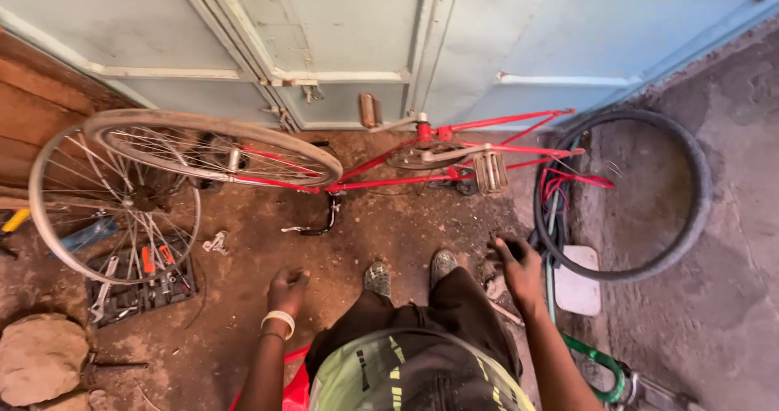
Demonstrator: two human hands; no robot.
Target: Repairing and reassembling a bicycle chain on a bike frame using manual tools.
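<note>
1. The left hand [288,285] hangs over the dirt floor [341,249], fingers loosely curled and holding nothing; a white band sits on its wrist.
2. The right hand [519,269] reaches forward with fingers bent around a small dark thing; what it is I cannot tell.
3. Just beside that hand lies a black tyre [698,208], resting half on the dirt and half on the grey concrete [730,297]; a white flat block [578,285] sits inside its lower curve.
4. A red bike frame [381,172] stands upside down ahead of the shoes, one spoked wheel [114,200] mounted at the left and a pedal [489,172] near the middle.
5. A dark tool tray [142,285] with orange-handled tools lies under the wheel.
6. Pale blue metal doors [341,38] close the far side.
</note>
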